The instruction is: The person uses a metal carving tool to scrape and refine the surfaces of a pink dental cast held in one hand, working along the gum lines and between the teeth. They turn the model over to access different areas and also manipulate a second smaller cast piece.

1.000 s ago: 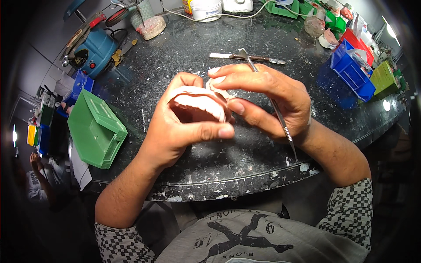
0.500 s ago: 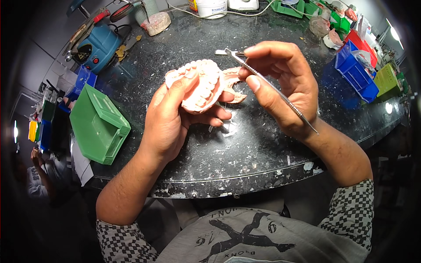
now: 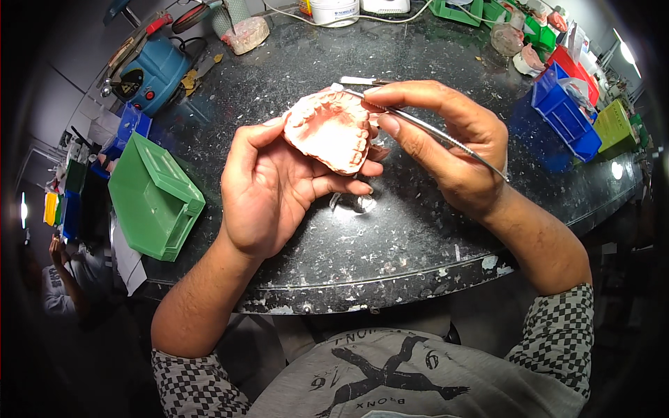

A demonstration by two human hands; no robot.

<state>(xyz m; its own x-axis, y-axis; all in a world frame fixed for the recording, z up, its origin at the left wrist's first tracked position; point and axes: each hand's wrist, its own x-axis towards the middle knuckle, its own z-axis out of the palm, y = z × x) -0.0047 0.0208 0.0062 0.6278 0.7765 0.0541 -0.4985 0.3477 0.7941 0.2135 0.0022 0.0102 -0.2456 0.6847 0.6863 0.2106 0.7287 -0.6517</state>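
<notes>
A pink plaster dental cast [image 3: 334, 136] rests on the fingers of my left hand [image 3: 268, 177], its thumb against the left edge. The arch's hollow inner side faces up, with teeth along the rim. My right hand [image 3: 456, 143] pinches a slim metal dental instrument [image 3: 444, 136] with a knurled grip. Its far tip reaches the cast's upper edge; whether it touches cannot be made out. A second pink piece [image 3: 378, 152] shows partly on the table, mostly hidden behind the cast and fingers. Just beyond the instrument lies a small flat-bladed tool [image 3: 357, 81].
A green bin [image 3: 150, 202] stands at the table's left, near a blue machine [image 3: 155, 73]. Blue [image 3: 564, 115] and red bins stand at the right. A white tub [image 3: 334, 12], a cable and several plaster pieces line the back. Another person [image 3: 63, 282] is at far left.
My left hand has turned the cast, so its inner hollow now shows. The instrument has swung lower and leftward, bringing its tip to the cast's upper edge.
</notes>
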